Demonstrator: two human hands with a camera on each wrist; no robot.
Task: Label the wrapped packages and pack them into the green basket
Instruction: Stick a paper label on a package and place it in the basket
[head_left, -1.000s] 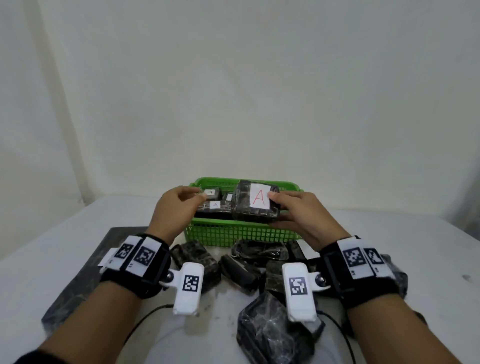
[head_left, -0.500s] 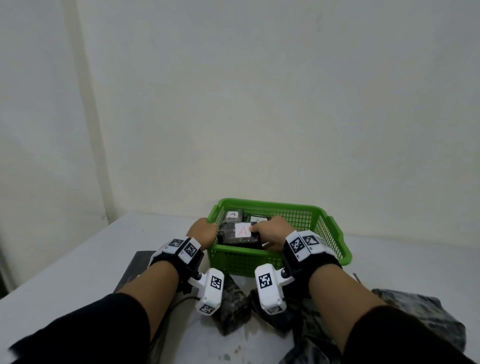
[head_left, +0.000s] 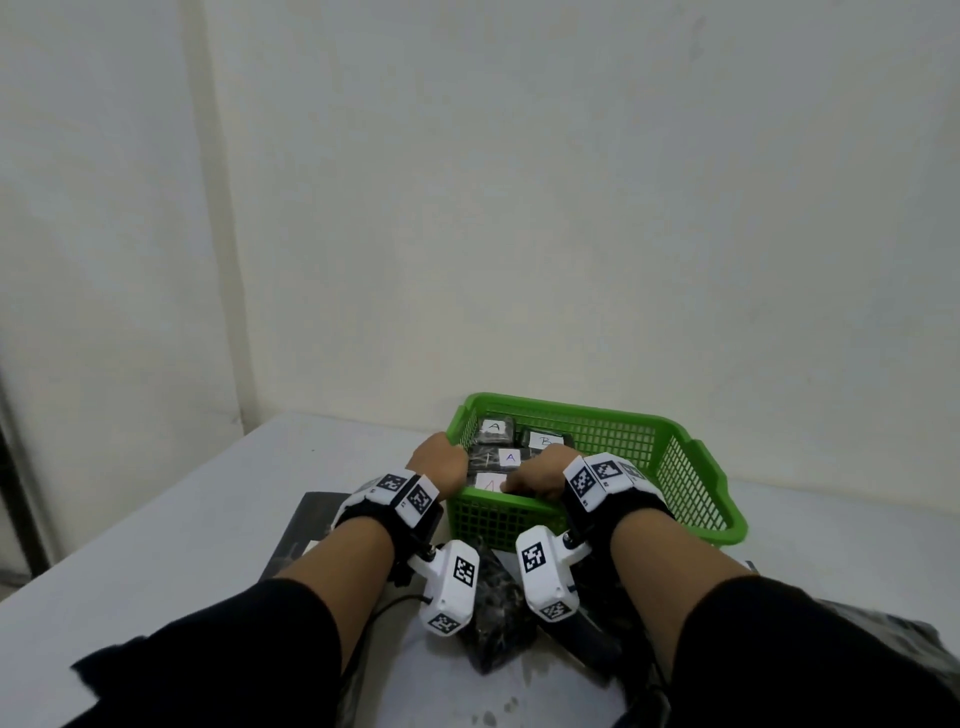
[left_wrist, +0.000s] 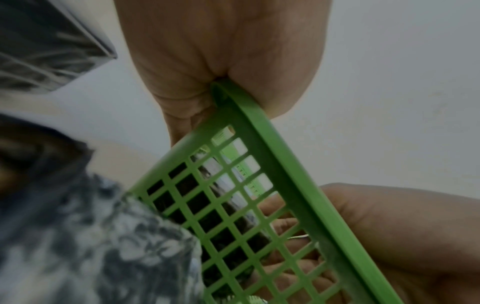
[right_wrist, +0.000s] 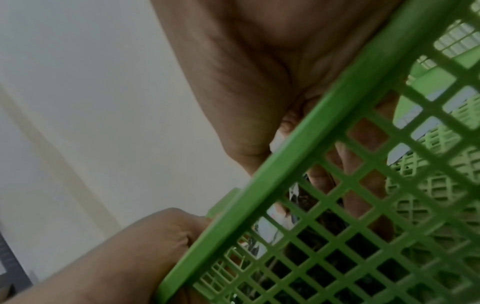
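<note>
Careful, both hands, left (head_left: 439, 462) and right (head_left: 540, 475), grasp the red-A black wrapped package (head_left: 485, 483) inside the green mesh basket (head_left: 691, 483); yanking fingers out could tip it.

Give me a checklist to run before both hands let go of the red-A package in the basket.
1. Package inside the green basket: ok; the red-A package sits in the near left corner, below the rim.
2. Label facing up: ok; its white label shows, partly covered by the right hand.
3. Package resting flat on the bottom: cannot tell; the hands and the mesh wall hide its underside.
4. Left hand free of the mesh: cannot tell; its palm presses on the rim and its fingers are hidden.
5. Neighbours undisturbed: ok; the blue-A package lies label up behind it.
6. More to pack: ok; an unlabelled package waits on the table.
</note>
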